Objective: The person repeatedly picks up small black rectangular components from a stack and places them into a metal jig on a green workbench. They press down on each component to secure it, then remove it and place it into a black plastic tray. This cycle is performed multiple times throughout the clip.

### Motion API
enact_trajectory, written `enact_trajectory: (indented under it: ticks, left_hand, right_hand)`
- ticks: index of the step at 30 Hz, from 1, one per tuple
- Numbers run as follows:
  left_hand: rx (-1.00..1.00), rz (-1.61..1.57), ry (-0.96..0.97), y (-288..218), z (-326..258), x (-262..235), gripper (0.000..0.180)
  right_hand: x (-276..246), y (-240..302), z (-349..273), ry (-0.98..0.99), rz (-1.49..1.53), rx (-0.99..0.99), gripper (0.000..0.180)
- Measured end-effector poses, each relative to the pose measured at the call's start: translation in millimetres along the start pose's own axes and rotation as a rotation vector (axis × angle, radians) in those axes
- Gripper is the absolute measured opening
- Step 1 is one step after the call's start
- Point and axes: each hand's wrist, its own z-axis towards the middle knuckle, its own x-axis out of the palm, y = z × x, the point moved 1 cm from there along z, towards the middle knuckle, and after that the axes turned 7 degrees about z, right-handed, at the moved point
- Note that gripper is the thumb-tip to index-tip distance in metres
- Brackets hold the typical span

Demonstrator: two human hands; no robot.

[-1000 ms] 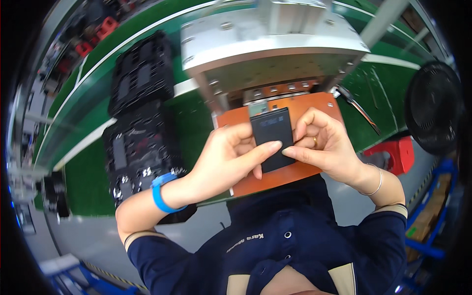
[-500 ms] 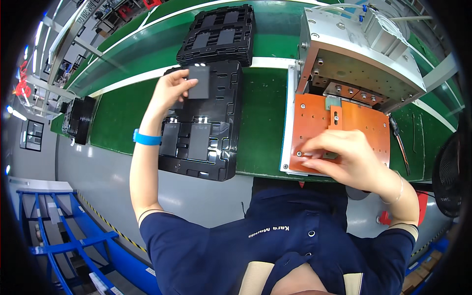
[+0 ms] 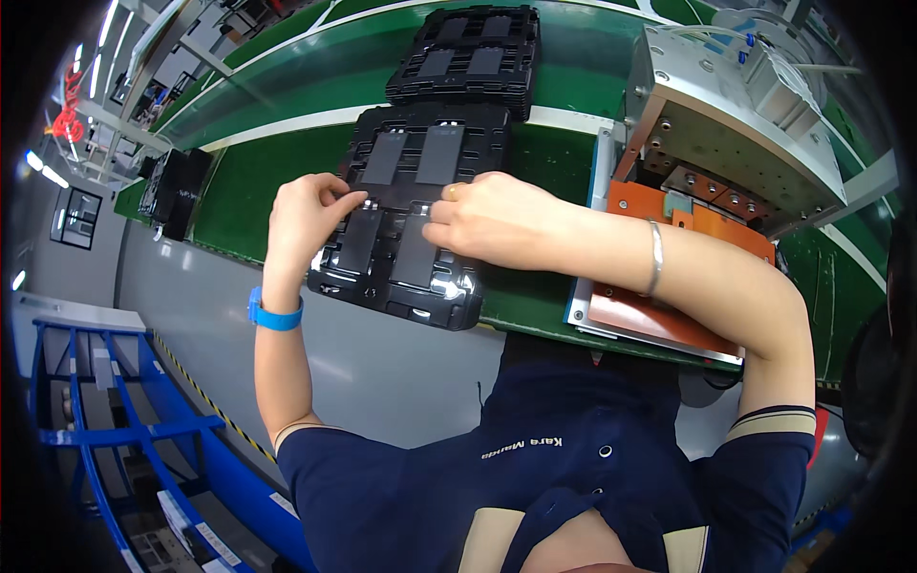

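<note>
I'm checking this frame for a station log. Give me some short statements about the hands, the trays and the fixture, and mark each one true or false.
1. Both hands rest on the near black tray. True: the left hand and right hand are on its middle.
2. The left wrist bears a red band. False: the wristband is blue.
3. A second black tray stack lies farther back on the green belt. True.
4. The orange plate lies left of the near tray. False: it lies to its right, under the right forearm.
5. The right wrist is bare. False: it bears a thin silver bangle.
</note>
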Motion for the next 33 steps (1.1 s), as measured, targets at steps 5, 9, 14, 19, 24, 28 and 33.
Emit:
enact_trajectory:
  ticks: [5, 9, 14, 19, 24, 28, 33]
  left_hand:
    - [0.296, -0.074, -0.157, -22.0, 12.0, 24.9, 0.029]
    - [0.62, -0.099, -0.15, -35.8, 54.1, 68.6, 0.037]
    - [0.653, 0.027, -0.161, -39.0, 45.1, 63.6, 0.036]
    - [0.339, 0.088, -0.375, -10.6, 7.3, 19.9, 0.032]
    - [-0.052, 0.18, -0.075, 6.5, -39.1, 11.0, 0.033]
    - [-0.066, 0.234, -0.07, 5.9, -42.8, 18.8, 0.042]
    - [-0.049, 0.189, 0.001, 1.7, -35.9, 18.5, 0.039]
  right_hand:
    - [12.7, 3.8, 19.9, 0.054, -0.028, -0.094, 0.007]
    - [28.6, 13.8, 23.3, 0.04, -0.217, -0.162, 0.008]
    - [31.2, 12.7, 28.0, 0.025, -0.385, -0.261, 0.011]
    - [31.5, 4.4, 35.1, 0.053, -0.404, -0.335, 0.011]
    - [40.3, -1.2, 41.9, 0.06, -0.342, -0.314, 0.014]
    - [28.8, -5.0, 40.1, 0.063, -0.397, -0.279, 0.013]
    - [-20.1, 8.7, -0.4, -0.139, -0.328, -0.171, 0.012]
